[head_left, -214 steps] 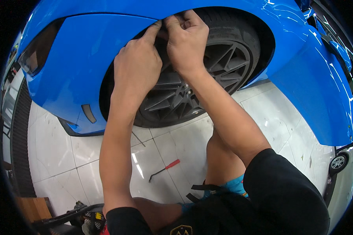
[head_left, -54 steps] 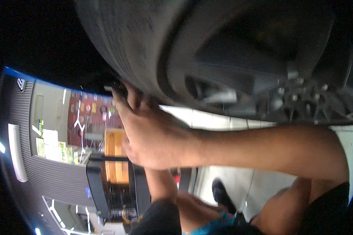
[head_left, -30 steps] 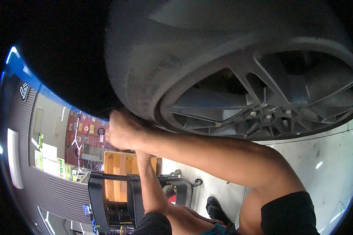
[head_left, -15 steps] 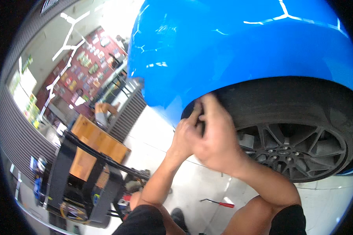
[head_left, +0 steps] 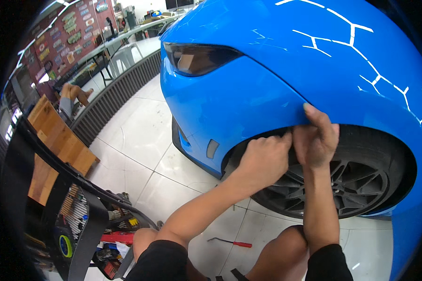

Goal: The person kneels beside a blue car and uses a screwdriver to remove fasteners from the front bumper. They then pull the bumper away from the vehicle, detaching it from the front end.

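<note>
A blue car's front fender (head_left: 286, 100) curves over the dark tire (head_left: 361, 140) and its dark spoked wheel (head_left: 356, 187). My left hand (head_left: 266, 159) is closed at the arch edge, knuckles up, its fingertips hidden; what they hold, if anything, does not show. Close beside it, my right hand (head_left: 316, 145) grips the fender's lower edge near the top of the arch. Its palm is turned up and its thumb lies against the blue paint, while the other fingers are partly hidden under the edge. A red-handled hook tool (head_left: 241, 244) lies on the floor below.
At the left stand a black-framed cart (head_left: 86, 225) with tools and supplies and a wooden piece (head_left: 56, 150). A dark ribbed barrier (head_left: 122, 89) runs behind them. Another person's legs (head_left: 75, 96) show beyond it. White floor tiles (head_left: 150, 196) lie beneath the car.
My hands have moved from the front of the wheel arch to near its top. The view has shifted, bringing the headlight into sight. My right thumb now rests on the fender.
</note>
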The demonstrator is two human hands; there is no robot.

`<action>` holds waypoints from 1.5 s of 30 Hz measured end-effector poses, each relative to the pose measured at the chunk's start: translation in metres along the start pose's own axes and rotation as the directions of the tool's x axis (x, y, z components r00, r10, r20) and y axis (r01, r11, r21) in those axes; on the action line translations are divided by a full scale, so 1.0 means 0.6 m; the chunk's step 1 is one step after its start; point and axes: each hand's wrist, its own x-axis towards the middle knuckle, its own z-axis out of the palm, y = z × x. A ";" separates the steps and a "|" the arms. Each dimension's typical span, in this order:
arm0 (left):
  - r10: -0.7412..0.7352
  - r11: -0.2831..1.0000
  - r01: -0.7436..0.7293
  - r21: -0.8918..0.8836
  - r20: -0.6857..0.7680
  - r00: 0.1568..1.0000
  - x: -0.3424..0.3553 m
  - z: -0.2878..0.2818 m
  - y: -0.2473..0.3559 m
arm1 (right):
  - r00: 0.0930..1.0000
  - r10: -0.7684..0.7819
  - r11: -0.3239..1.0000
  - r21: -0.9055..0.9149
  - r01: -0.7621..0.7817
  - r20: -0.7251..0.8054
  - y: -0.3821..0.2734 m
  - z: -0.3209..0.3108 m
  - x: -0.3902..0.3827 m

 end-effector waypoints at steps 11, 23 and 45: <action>0.095 0.994 -0.096 -0.053 -0.017 0.995 0.003 -0.001 -0.012 | 0.991 -0.073 0.987 -0.153 0.055 -0.111 0.006 -0.007 0.002; 0.133 0.990 -0.135 -0.026 -0.057 0.989 -0.007 0.003 -0.015 | 0.987 0.158 0.987 0.046 -0.157 -0.011 -0.028 0.002 0.002; -0.308 0.926 0.369 -0.085 0.395 0.865 -0.011 -0.031 0.055 | 0.843 0.362 0.931 0.201 -0.305 -0.398 -0.073 0.036 -0.032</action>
